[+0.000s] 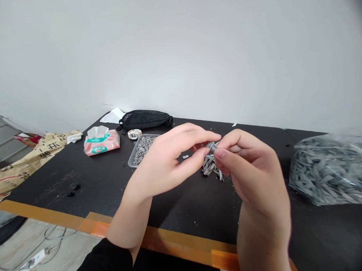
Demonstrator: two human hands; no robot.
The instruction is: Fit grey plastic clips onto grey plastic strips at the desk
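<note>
— Where do you have the gray piece [211, 146]?
— Pinched at the fingertips of my right hand [254, 166], thumb against forefinger, as my left hand [170, 159] grips its other end above the black table [178, 207].
— And around it?
— I see gray strips [210, 165] between the table's front and back edges, just past the fingers, and a plastic tub [132, 155] partly behind my left hand, nearer the back edge.
</note>
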